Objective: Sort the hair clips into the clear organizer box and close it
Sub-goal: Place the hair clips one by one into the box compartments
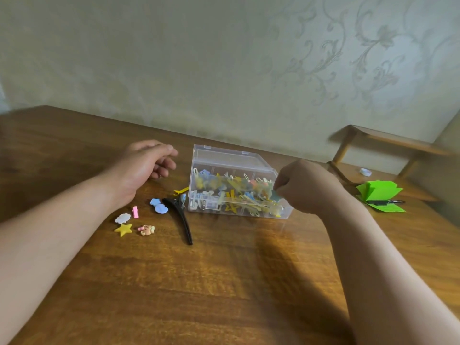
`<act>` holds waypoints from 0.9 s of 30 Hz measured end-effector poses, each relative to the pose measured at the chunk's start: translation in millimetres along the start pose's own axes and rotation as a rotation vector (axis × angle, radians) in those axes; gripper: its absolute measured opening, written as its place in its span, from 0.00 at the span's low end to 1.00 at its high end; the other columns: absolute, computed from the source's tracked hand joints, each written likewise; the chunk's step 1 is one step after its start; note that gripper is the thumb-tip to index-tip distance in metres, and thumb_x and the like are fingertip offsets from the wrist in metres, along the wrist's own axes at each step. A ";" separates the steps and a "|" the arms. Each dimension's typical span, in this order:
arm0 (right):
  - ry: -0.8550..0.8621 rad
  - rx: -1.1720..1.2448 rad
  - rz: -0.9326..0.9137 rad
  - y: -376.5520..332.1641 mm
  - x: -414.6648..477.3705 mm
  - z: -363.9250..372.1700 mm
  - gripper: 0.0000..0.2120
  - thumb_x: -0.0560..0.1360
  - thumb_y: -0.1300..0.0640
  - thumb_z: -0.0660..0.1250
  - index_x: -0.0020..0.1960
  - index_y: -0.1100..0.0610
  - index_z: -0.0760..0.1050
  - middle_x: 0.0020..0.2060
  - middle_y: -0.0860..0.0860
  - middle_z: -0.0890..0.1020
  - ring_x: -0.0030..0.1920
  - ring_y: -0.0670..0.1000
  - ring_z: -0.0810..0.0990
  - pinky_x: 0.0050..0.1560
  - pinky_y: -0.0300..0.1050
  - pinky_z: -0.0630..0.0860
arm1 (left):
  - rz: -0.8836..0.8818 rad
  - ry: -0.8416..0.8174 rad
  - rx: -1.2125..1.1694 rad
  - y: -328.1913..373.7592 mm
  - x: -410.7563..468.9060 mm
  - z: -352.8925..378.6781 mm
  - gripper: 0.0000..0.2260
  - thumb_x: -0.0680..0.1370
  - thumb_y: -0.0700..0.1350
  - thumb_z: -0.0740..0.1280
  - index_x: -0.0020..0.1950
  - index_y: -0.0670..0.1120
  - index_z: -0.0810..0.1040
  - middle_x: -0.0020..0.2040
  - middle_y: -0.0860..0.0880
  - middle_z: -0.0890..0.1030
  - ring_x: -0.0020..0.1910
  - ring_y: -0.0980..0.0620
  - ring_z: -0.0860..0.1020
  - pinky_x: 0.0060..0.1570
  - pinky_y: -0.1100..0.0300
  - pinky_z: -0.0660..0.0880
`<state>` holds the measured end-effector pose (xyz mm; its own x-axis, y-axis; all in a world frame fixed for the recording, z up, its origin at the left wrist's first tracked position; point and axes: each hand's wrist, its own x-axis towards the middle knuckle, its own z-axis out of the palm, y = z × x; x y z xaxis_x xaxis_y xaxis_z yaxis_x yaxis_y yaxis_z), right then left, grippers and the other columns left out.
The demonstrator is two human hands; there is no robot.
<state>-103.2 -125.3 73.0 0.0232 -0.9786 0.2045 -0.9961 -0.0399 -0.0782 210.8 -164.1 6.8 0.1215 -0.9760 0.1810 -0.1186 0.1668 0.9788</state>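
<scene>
Right hand (305, 186) fingers pinching small clip (275, 195) at box (236, 185) right end | left hand (146, 161) loosely open, empty, left of box | risk: overfilled compartments blocking lid.

The left hand (146, 163) rests with loosely curled, empty fingers and its forearm stretched forward, while the right hand (305, 186) is a closed fist, fingertips pinched together.

Clips half sorted on the brown wooden worktop (224, 282)

The right hand (308, 188) pinches a small pale-blue clip (275, 195) over the open clear plastic organizer box (239, 210); the left hand (146, 163) rests, loosely curled, near loose clips.
</scene>
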 end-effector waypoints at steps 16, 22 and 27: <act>0.186 0.291 -0.323 -71.9 -28.7 3.5 0.05 0.79 0.52 0.69 0.50 0.43 0.83 0.43 0.39 0.84 0.45 0.48 0.82 0.45 0.46 0.77 | -0.042 0.052 -0.050 6.3 -3.2 2.5 0.10 0.82 0.44 0.68 0.56 0.39 0.85 0.41 0.45 0.84 0.33 0.53 0.78 0.31 0.66 0.73; 0.069 0.352 -0.701 -144.2 -71.2 22.7 0.07 0.79 0.53 0.70 0.53 0.43 0.84 0.45 0.41 0.83 0.46 0.45 0.80 0.49 0.46 0.77 | -0.061 0.050 -0.077 5.7 0.8 2.0 0.11 0.82 0.44 0.68 0.57 0.37 0.83 0.38 0.47 0.83 0.31 0.53 0.75 0.32 0.62 0.67; 0.091 0.232 -0.845 -170.4 -74.7 48.7 0.08 0.78 0.49 0.67 0.54 0.46 0.83 0.50 0.44 0.82 0.55 0.52 0.79 0.54 0.53 0.76 | -0.051 0.048 -0.080 4.2 3.6 0.4 0.12 0.82 0.45 0.68 0.57 0.37 0.83 0.38 0.46 0.84 0.30 0.53 0.75 0.31 0.62 0.68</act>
<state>69.0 -55.2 23.5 0.7281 -0.5836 0.3596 -0.6060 -0.7932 -0.0603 210.4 -167.0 11.5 0.1731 -0.9759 0.1329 -0.0317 0.1293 0.9911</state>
